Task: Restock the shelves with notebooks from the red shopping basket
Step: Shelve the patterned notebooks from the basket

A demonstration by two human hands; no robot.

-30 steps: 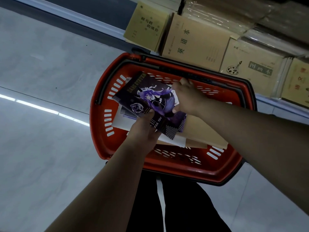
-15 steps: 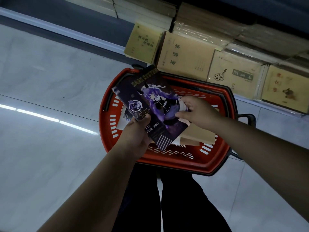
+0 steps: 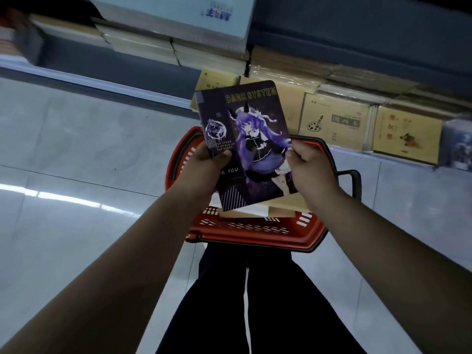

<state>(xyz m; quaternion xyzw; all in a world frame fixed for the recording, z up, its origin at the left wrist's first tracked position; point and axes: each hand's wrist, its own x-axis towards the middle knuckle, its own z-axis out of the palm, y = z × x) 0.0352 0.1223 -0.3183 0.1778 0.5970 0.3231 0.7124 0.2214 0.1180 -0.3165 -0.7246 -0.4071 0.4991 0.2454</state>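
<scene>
Head camera looks down at two bare hands holding up one purple notebook [image 3: 246,146] with a cartoon girl and the words "DARK SYSTEM" on its cover. The left hand [image 3: 204,166] grips the left edge, thumb on the cover and fingers curled behind. The right hand [image 3: 307,166] pinches the right edge the same way. The notebook is up in the air above the red shopping basket [image 3: 255,232], not touching it.

The basket sits on the pale tiled floor [image 3: 76,139], just in front of the person's dark trouser legs [image 3: 268,302]. Inside the basket lie some brown notebooks [image 3: 283,206], partly hidden by the purple one.

Behind the basket is a low shelf [image 3: 357,155] with brown exercise books [image 3: 334,121] standing in a row, covers facing out. Higher up are stacks of wrapped paper packs [image 3: 143,44] and a white box with blue letters [image 3: 178,14].
</scene>
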